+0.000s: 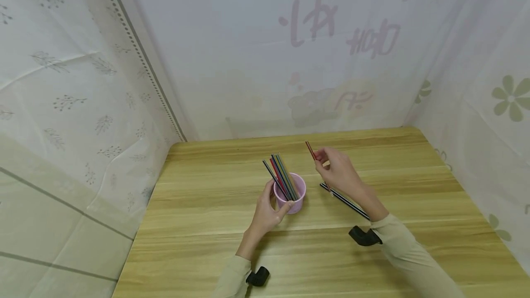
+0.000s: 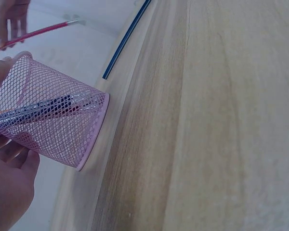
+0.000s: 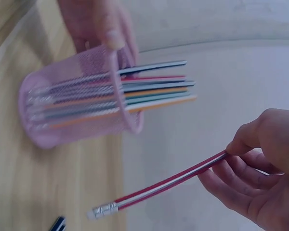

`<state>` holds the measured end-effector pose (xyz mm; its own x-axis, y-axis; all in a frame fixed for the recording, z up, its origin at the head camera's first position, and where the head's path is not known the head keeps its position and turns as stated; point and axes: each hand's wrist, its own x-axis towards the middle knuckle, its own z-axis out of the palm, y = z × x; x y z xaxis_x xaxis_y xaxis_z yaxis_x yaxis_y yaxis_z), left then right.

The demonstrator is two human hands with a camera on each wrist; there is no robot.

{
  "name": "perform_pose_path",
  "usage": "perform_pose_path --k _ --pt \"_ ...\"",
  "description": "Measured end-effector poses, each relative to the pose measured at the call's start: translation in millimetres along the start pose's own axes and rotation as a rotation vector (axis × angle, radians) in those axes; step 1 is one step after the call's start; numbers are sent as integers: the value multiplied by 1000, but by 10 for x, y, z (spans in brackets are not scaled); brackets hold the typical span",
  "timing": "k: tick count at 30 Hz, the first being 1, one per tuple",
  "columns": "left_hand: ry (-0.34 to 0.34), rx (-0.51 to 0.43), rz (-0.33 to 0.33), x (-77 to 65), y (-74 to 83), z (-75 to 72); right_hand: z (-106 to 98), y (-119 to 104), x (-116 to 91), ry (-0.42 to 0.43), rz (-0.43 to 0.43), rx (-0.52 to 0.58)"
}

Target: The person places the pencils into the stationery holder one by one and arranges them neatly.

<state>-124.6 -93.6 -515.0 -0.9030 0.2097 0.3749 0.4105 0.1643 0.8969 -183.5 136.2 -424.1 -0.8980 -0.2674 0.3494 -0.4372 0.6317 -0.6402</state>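
My left hand (image 1: 266,215) holds a pink mesh pen cup (image 1: 296,207) around its side, with the thumb at the rim. Several striped pencils (image 1: 283,174) in red, blue, yellow and dark tones lean in the cup toward its far left side. To the right of the cup, my right hand (image 1: 340,173) pinches a red-and-white striped pencil (image 3: 168,182) between thumb and fingers. That pencil is tilted, its metal ferrule and pale eraser (image 3: 102,211) at the lower end. Beneath the right hand, a dark striped pencil (image 1: 345,201) lies on the table.
The wood-grain table (image 1: 198,243) ends at a patterned curtain (image 1: 248,82) along the back. More patterned cloth hangs at both sides. A black band piece (image 1: 364,236) sits on the right wrist, and another (image 1: 258,277) on the left.
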Motion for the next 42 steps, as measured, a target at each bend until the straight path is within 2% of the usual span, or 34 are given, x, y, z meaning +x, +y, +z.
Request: perform_pose_path --k 10,17,22,29,42 --pt "2 -8 -41 -14 18 -13 5 -372 150 159 -78 129" --pt "-13 -19 -46 -9 23 -20 165 -424 242 234 -156 248" --pt "-10 -16 -32 -2 33 -12 321 -354 258 204 -123 296" --pt "-11 -8 -39 1 38 -7 505 -222 219 132 -91 283" --pt "-12 -8 -59 7 68 -11 687 -122 171 23 -64 262"
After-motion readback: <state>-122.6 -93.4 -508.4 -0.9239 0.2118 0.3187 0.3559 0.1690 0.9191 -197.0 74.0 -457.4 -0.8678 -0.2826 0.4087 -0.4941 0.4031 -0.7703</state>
